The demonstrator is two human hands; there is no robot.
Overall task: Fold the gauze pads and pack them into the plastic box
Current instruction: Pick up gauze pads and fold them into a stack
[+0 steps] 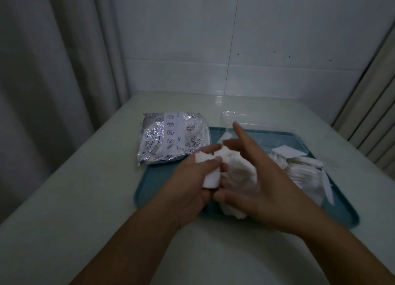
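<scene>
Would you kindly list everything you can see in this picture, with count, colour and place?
Table: one, pale, fills the foreground.
Tray: one, teal, on the table, centre right.
Foil bag: one, silver with blue drawings, at the tray's left far corner; whether it overlaps the rim is unclear.
Plastic box: one, clear, at the tray's far side; hard to make out.
Loose gauze pads: a pile, count unclear, white, on the tray's right side.
Held gauze pad: white, between both hands above the tray.
Curtain: grey, at left.
Wall: white, behind the table.
Left hand: grips the held gauze pad.
Right hand: forefinger straight, the other fingers on the gauze.
</scene>
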